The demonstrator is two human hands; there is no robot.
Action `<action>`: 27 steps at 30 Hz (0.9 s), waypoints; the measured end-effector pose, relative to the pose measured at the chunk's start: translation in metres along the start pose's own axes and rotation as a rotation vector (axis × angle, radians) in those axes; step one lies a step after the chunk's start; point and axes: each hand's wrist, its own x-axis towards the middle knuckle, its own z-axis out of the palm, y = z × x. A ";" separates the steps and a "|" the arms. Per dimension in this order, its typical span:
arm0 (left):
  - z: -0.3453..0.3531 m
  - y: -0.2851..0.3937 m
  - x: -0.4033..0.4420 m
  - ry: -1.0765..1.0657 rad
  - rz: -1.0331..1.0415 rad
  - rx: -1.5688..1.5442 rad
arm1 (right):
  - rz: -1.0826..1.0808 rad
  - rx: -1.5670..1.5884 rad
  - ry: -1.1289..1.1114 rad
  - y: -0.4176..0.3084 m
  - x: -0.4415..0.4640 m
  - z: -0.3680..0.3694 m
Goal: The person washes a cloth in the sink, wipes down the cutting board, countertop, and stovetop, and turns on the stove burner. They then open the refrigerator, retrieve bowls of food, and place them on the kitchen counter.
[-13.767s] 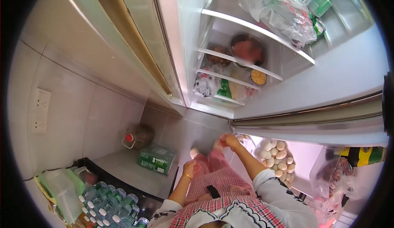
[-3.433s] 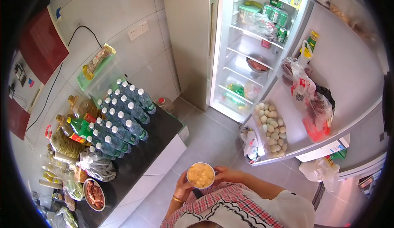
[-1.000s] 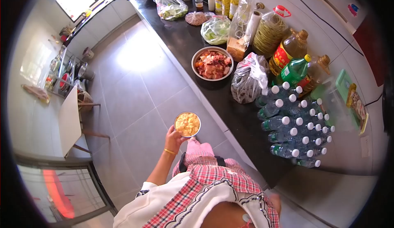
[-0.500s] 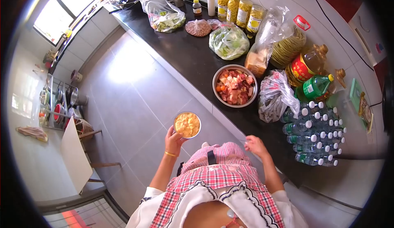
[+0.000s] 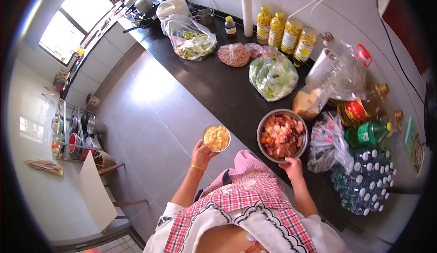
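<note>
My left hand [image 5: 201,156] is closed around a small metal bowl [image 5: 230,139], holding it over the floor beside the counter. Soft yellow-orange chunks [image 5: 215,138] fill that bowl; I cannot tell what they are. On the counter stands a larger metal bowl [image 5: 261,124] heaped with cut raw meat [image 5: 284,137] and a few orange pieces at its left side. My right hand [image 5: 292,167] grips the near rim of this larger bowl, thumb and fingers at the edge.
Along the dark counter [image 5: 227,89] lie a bag of green vegetables [image 5: 273,78], a bag of reddish-brown bits [image 5: 233,55] and a dark-filled plastic bag [image 5: 331,144]. Several water bottles [image 5: 364,180], a green bottle [image 5: 368,134] and jars [image 5: 290,37] stand farther right and back. A chair [image 5: 93,191] is at left.
My right hand has moved from the counter's edge to the rim of the meat bowl and taken hold. The left hand still holds the small bowl. The camera view has shifted.
</note>
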 end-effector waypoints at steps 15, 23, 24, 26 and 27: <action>0.023 0.067 0.220 0.004 -0.140 0.025 | 0.006 -0.109 0.227 0.030 0.024 0.060; 0.023 0.108 0.325 -0.126 -0.162 0.049 | -0.024 -0.132 0.240 0.052 0.053 0.157; 0.022 0.112 0.335 -0.152 -0.155 0.040 | -0.028 -0.133 0.244 0.055 0.057 0.168; 0.021 0.123 0.347 -0.168 -0.169 0.041 | -0.032 -0.103 0.241 0.064 0.067 0.186; 0.021 0.131 0.349 -0.189 -0.200 0.088 | -0.033 -0.072 0.235 0.069 0.073 0.194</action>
